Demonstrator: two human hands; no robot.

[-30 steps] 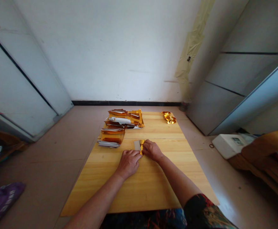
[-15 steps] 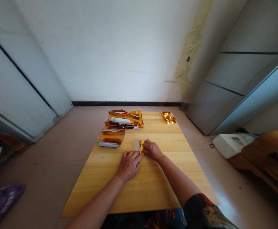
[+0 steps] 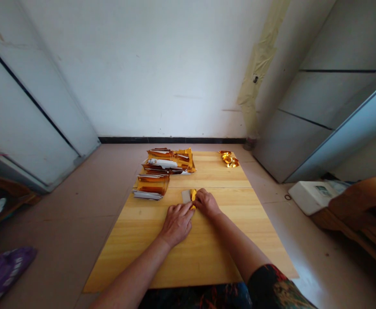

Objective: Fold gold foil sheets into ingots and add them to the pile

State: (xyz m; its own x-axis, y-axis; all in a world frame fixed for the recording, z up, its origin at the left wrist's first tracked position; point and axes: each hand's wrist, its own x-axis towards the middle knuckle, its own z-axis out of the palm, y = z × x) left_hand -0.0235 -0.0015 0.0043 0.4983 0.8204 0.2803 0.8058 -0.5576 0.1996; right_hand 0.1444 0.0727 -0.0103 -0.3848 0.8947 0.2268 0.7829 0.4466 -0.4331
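Observation:
A small piece of gold foil paper (image 3: 193,195) with a pale grey-white panel (image 3: 186,196) on its left side lies near the middle of the wooden table. My right hand (image 3: 208,203) is closed on the foil's right side, thumb and fingers pinched together. From the near left, my left hand (image 3: 176,224) reaches its near edge, the fingers close together and the tips pressing on it. Fingers cover part of the piece, so its full shape is hidden.
Stacks of gold foil sheets with white edges lie at the table's (image 3: 136,253) far left: a larger stack (image 3: 171,162) and a smaller stack (image 3: 151,186). Crumpled gold foil pieces (image 3: 229,159) sit at the far right corner. A white box (image 3: 307,197) stands beyond the right edge.
My left fingertips have shifted slightly right along the foil's near edge. The gold strip looks a little more upright and narrower. My right hand keeps its pinch; the stacks have not moved.

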